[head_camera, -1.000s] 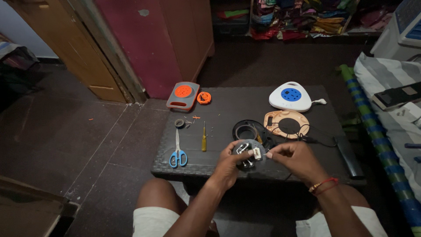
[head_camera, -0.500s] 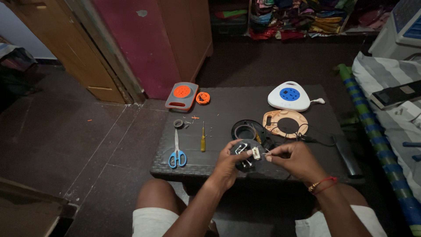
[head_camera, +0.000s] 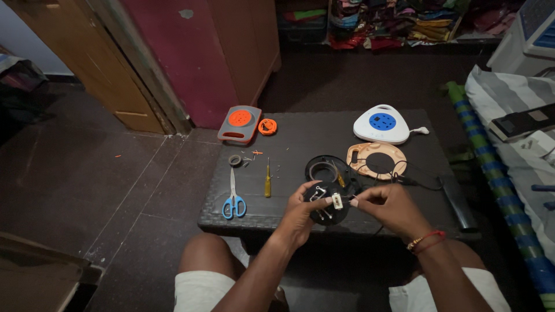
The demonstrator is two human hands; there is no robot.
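- Left hand (head_camera: 298, 216) cups the round black plastic disc with metal contacts (head_camera: 325, 203) from below at lower centre, fingers curled around its rim.
- Right hand (head_camera: 388, 205) pinches a small white rectangular part (head_camera: 337, 200) against the disc face, thumb and forefinger pressed together.
- Disc looks light and stiff; contacts and thin wires likely fragile, so the rim is the safe hold.
- It sits above the near edge of the dark table (head_camera: 300, 133).
- Yellow-handled screwdriver (head_camera: 267, 180) and blue-handled scissors (head_camera: 233, 197) lie left; open room there.
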